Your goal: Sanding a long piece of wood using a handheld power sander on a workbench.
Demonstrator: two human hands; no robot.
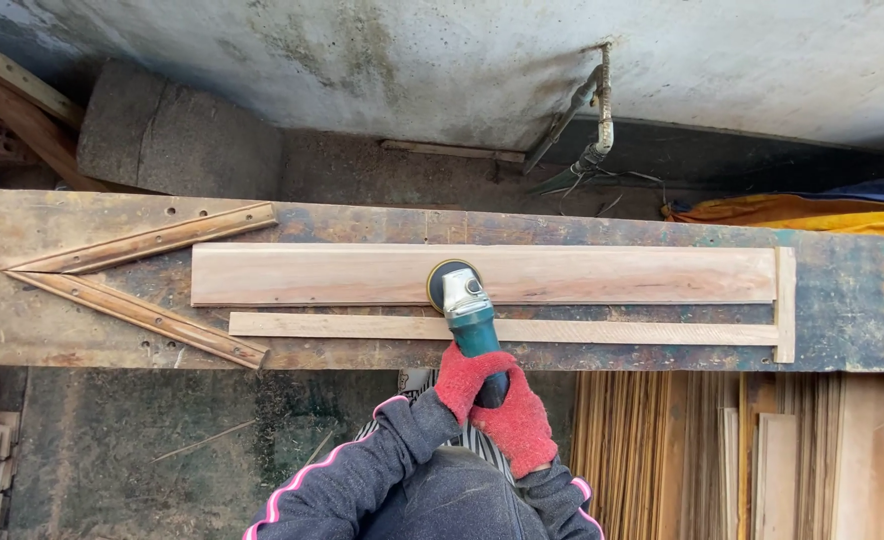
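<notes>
A long pale wooden plank point(612, 275) lies lengthwise on a worn workbench point(862, 300). A teal and silver angle grinder point(468, 312) rests its round disc point(440, 282) on the plank's near edge, about mid-length. Both my hands wear red gloves. My left hand point(462, 378) grips the grinder's body just behind the head. My right hand point(518, 428) wraps the rear of the handle, which it hides. A narrow wooden strip point(642, 332) runs along the plank's near side, under the grinder.
A short upright strip point(785, 300) closes the plank's right end. Two strips point(142, 240) point(132, 315) form a V on the bench's left. Behind are a concrete block point(162, 135), a wall pipe point(602, 110) and orange cloth point(792, 212). Stacked slats point(662, 450) sit below right.
</notes>
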